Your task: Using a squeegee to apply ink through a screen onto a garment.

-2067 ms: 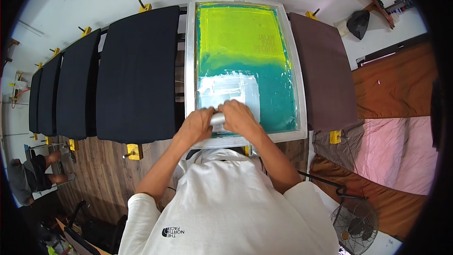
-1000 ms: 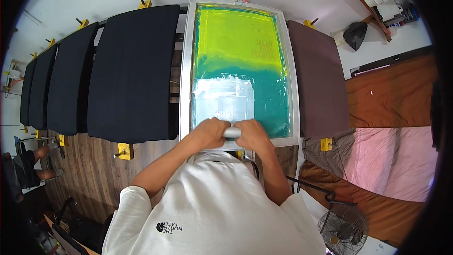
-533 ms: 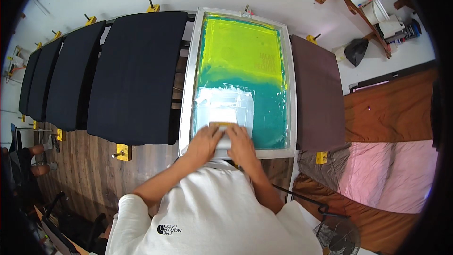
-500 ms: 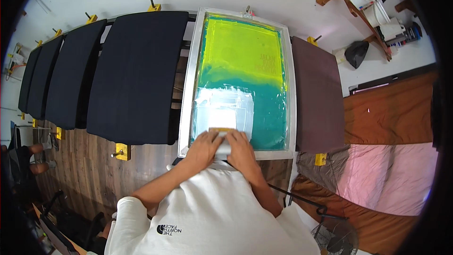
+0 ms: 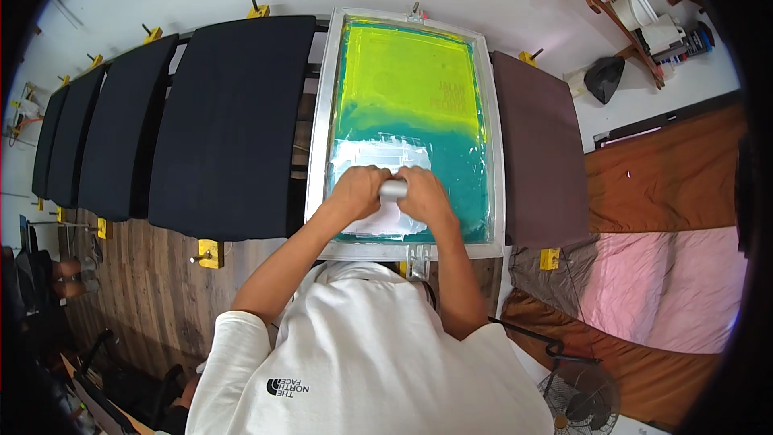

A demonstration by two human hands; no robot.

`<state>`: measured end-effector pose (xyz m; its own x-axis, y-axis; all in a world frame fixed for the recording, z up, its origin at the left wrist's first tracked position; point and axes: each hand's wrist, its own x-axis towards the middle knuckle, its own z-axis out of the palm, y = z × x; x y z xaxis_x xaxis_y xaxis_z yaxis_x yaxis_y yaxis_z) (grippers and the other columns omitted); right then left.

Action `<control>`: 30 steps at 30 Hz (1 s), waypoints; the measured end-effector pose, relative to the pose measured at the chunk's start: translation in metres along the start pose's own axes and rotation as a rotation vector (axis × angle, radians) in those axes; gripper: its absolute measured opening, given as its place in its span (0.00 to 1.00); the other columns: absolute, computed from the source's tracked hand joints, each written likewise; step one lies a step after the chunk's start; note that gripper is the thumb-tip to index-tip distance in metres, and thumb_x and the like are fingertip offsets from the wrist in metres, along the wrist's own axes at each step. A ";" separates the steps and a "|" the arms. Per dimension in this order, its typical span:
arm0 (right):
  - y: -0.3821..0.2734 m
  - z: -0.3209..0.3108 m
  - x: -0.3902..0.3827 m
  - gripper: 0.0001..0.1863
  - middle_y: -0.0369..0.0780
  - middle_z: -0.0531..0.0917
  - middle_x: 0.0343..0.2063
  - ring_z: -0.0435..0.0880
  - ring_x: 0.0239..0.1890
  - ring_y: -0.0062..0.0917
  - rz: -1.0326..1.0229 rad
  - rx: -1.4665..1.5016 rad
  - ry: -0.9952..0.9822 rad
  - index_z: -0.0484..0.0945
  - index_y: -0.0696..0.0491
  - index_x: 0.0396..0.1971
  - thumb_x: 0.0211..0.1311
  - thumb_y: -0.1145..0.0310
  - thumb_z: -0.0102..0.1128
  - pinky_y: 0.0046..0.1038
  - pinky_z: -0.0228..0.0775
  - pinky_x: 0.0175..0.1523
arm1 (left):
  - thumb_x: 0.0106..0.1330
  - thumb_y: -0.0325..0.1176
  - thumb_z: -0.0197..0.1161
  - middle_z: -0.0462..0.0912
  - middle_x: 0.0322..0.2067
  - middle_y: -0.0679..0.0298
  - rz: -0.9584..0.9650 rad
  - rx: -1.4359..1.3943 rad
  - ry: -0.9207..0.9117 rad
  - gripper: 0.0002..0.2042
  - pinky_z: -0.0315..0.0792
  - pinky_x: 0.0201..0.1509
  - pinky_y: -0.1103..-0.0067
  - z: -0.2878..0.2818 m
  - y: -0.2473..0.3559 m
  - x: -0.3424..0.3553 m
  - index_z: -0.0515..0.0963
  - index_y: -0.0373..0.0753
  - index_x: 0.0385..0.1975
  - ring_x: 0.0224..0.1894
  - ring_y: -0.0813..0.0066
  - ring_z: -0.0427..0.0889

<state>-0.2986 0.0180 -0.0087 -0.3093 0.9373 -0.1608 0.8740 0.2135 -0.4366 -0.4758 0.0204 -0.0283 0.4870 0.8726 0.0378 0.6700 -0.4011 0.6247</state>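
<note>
My left hand [image 5: 361,193] and my right hand [image 5: 420,195] are closed around either end of a silver squeegee handle [image 5: 394,189]. It stands over white ink [image 5: 366,151] spread on the lower part of a teal screen [image 5: 459,169] with a bright yellow-green upper area [image 5: 403,68]. An aluminium frame [image 5: 496,153] surrounds the screen and is held by metal clamps [image 5: 419,262] at the near and far ends. The squeegee blade is mostly hidden by my hands and the handle.
Black-covered platens [image 5: 229,125] line the left, with yellow clamp blocks [image 5: 211,253]; a maroon one [image 5: 539,145] is at right. Wooden shelf [image 5: 624,40], black bag [image 5: 602,79], brown and pink quilts [image 5: 644,290], fan [image 5: 584,395]. Another person's legs [image 5: 64,278] show at far left.
In the last half second both hands and the squeegee have moved away from my body, up from the screen's near edge onto the white ink patch, uncovering the near clamp.
</note>
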 end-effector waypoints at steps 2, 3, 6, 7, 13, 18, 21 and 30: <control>-0.005 0.009 -0.026 0.17 0.50 0.81 0.37 0.80 0.43 0.48 0.024 0.009 0.026 0.80 0.55 0.39 0.44 0.77 0.62 0.44 0.74 0.49 | 0.45 0.21 0.62 0.84 0.32 0.51 0.056 0.002 0.006 0.16 0.77 0.43 0.64 0.008 0.005 -0.014 0.82 0.37 0.37 0.34 0.51 0.84; -0.008 0.014 -0.038 0.18 0.50 0.81 0.37 0.80 0.42 0.48 0.051 0.023 0.066 0.80 0.56 0.39 0.42 0.77 0.63 0.43 0.73 0.49 | 0.45 0.22 0.64 0.84 0.30 0.53 0.123 0.015 0.008 0.13 0.77 0.41 0.65 0.012 0.007 -0.020 0.81 0.39 0.33 0.33 0.53 0.84; -0.025 0.027 -0.069 0.18 0.50 0.81 0.37 0.79 0.43 0.48 0.112 0.060 0.057 0.79 0.57 0.39 0.42 0.78 0.63 0.42 0.72 0.51 | 0.43 0.20 0.64 0.84 0.30 0.52 0.139 0.005 -0.058 0.15 0.77 0.42 0.65 0.005 0.021 -0.046 0.82 0.38 0.34 0.33 0.53 0.84; -0.029 0.024 -0.072 0.18 0.50 0.81 0.37 0.79 0.43 0.48 0.111 0.060 0.059 0.79 0.57 0.39 0.42 0.78 0.63 0.42 0.72 0.51 | 0.43 0.20 0.64 0.84 0.30 0.52 0.151 0.002 -0.063 0.16 0.77 0.43 0.64 0.002 0.023 -0.053 0.82 0.38 0.35 0.34 0.52 0.84; -0.032 0.003 -0.035 0.16 0.48 0.81 0.39 0.80 0.44 0.46 0.014 -0.020 -0.117 0.79 0.55 0.39 0.46 0.77 0.62 0.44 0.75 0.49 | 0.44 0.18 0.61 0.84 0.32 0.49 -0.001 -0.105 0.007 0.17 0.76 0.46 0.63 -0.005 0.016 -0.048 0.81 0.35 0.37 0.37 0.49 0.83; -0.022 0.004 -0.007 0.18 0.47 0.79 0.39 0.78 0.45 0.46 -0.095 -0.054 0.012 0.77 0.55 0.40 0.43 0.79 0.62 0.43 0.74 0.49 | 0.45 0.15 0.58 0.83 0.38 0.47 0.028 -0.076 0.206 0.21 0.75 0.47 0.62 0.002 0.001 -0.029 0.81 0.33 0.42 0.39 0.48 0.81; -0.018 0.025 -0.036 0.27 0.45 0.74 0.45 0.73 0.49 0.44 -0.141 0.016 0.081 0.72 0.56 0.44 0.37 0.83 0.64 0.40 0.72 0.52 | 0.47 0.15 0.59 0.76 0.51 0.45 0.020 -0.028 0.159 0.26 0.71 0.56 0.62 0.018 0.012 -0.058 0.76 0.32 0.52 0.49 0.46 0.78; -0.037 0.001 -0.072 0.22 0.45 0.79 0.40 0.77 0.47 0.43 -0.036 -0.037 -0.134 0.77 0.54 0.43 0.42 0.80 0.60 0.42 0.72 0.51 | 0.46 0.18 0.60 0.83 0.42 0.47 -0.039 -0.126 -0.111 0.23 0.72 0.55 0.63 -0.012 0.045 -0.077 0.78 0.33 0.47 0.45 0.48 0.81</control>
<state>-0.3091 -0.0577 0.0176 -0.3860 0.8840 -0.2637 0.8738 0.2587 -0.4118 -0.4898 -0.0611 0.0067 0.5254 0.8480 -0.0703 0.6172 -0.3230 0.7175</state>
